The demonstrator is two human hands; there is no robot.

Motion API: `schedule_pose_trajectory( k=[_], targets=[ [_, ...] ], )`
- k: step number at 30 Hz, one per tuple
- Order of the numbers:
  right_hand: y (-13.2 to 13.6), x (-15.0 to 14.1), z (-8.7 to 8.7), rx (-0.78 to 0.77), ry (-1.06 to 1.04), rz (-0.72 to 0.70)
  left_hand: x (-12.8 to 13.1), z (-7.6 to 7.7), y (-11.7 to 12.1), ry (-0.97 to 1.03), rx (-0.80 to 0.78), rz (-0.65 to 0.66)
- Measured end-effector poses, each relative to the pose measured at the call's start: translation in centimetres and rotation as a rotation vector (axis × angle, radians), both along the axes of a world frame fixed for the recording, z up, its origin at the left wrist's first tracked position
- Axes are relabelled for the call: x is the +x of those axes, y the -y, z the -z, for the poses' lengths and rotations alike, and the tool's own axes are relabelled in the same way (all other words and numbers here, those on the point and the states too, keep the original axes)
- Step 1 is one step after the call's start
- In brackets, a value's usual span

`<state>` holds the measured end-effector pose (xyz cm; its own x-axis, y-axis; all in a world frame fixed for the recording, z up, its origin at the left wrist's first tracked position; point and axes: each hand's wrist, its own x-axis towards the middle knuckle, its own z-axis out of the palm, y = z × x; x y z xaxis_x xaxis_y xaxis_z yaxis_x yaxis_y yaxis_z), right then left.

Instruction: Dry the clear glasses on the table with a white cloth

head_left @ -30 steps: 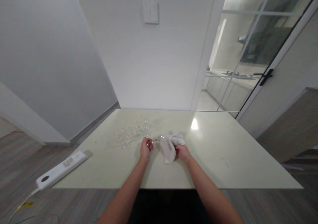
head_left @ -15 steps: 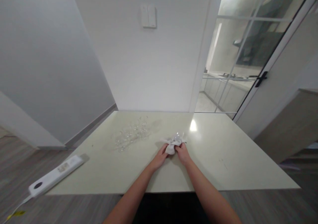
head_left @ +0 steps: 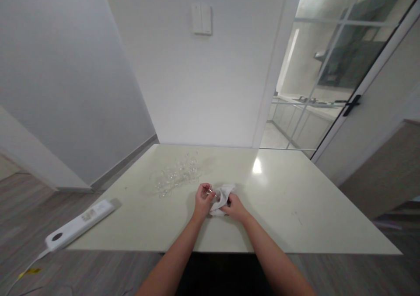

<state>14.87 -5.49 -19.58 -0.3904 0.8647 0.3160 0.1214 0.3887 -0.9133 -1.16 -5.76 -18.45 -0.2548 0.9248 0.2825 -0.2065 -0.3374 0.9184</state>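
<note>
My left hand [head_left: 202, 201] is closed around a small clear glass [head_left: 210, 192], which lies tilted between its thumb and fingers. Bunched in my right hand [head_left: 235, 206] is a white cloth [head_left: 225, 194], pressed against the glass's right end. Both hands are just above the table's front middle, close together. To their left stands a group of several clear glasses [head_left: 175, 173], see-through and hard to tell apart.
A white power strip [head_left: 80, 224] with a cable overhangs the left edge of the pale glossy table [head_left: 311, 204]. Behind the table rises a white wall with a switch [head_left: 201, 19]. A glazed door [head_left: 315, 77] is at the right.
The cloth and glass have turned between my hands. My left hand has shifted left and up, now gripping the glass itself, while my right hand has come slightly nearer me with the cloth.
</note>
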Motion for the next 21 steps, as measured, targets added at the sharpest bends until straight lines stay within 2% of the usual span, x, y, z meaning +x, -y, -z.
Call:
schedule_pose_trajectory(
  k=[4,7,12,17,21],
  targets=[
    [-0.7,0.4,0.5,-0.134,-0.137,-0.014,0.1,0.1,0.0,0.154,-0.125,0.121],
    [-1.2,0.6,1.0,-0.247,-0.256,-0.043,0.2,0.4,-0.2,0.271,-0.16,0.211],
    [-1.2,0.4,1.1,-0.283,-0.291,-0.012,0.3,0.5,-0.6,0.273,-0.194,0.146],
    [-1.0,0.6,0.3,-0.388,-0.334,-0.04,0.4,-0.1,-0.3,0.374,-0.192,0.283],
    [-0.8,0.5,0.0,-0.378,-0.347,-0.071,0.5,0.0,-0.2,0.248,-0.163,0.222]
  ],
)
